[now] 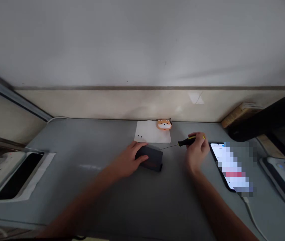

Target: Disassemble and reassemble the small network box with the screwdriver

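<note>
My left hand [134, 159] grips a small dark grey box-shaped device [154, 158] by its left end, thumb on its near face, low over the grey table [82, 144]. In my right hand [197, 147] is a screwdriver [186, 141] with a black and yellow handle. Its thin shaft points left, and the tip is at or close to the device's upper right edge; whether it touches I cannot tell. Just behind the device lies a white paper sheet [150, 129] with a few tiny black pieces [139, 136], perhaps screws, on it.
An orange and white animal-face case [164, 124] sits on the paper's far right corner. On the right are a lit phone [229, 167] with a cable, a power strip [283, 180] and a black cylinder [258, 120]. A dark phone-like slab [20, 175] lies at left. A wall closes the back.
</note>
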`<state>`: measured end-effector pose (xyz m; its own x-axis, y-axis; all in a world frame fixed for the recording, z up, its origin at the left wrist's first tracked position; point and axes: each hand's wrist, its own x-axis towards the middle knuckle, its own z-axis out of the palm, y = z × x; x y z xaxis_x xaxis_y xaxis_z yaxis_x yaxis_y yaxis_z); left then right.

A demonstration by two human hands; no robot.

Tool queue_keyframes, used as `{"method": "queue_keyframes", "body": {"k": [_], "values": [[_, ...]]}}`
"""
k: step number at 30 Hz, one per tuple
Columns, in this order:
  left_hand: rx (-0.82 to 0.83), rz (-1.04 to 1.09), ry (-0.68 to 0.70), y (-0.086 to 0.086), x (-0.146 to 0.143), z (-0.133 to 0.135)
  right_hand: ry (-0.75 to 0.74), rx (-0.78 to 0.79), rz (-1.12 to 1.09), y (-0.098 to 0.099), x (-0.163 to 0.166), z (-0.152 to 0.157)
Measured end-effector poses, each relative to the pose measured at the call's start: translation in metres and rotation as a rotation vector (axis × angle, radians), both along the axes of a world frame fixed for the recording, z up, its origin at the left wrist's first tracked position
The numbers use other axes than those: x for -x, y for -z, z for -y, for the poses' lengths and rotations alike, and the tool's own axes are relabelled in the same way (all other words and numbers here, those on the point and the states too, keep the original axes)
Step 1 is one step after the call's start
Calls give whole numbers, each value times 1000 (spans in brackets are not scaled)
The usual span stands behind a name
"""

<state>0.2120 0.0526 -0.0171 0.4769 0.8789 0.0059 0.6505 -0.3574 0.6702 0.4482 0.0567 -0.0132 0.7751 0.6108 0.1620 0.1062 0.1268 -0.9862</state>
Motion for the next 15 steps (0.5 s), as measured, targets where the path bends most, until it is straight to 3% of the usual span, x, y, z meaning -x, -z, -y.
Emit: {"method": "queue_keyframes", "body": {"k": [4, 8, 12, 15], "values": [[52, 95, 112, -2, 4, -21, -64, -4, 89, -1, -2, 1], [3, 143, 187, -2, -9, -35, -177, -10, 189, -1, 0, 3], [-96, 173, 184, -1, -21, -36, -291, 3, 251, 2, 3, 7], [-160, 220, 167, 4, -20, -32, -289, -27, 315, 1, 3, 9]]}}
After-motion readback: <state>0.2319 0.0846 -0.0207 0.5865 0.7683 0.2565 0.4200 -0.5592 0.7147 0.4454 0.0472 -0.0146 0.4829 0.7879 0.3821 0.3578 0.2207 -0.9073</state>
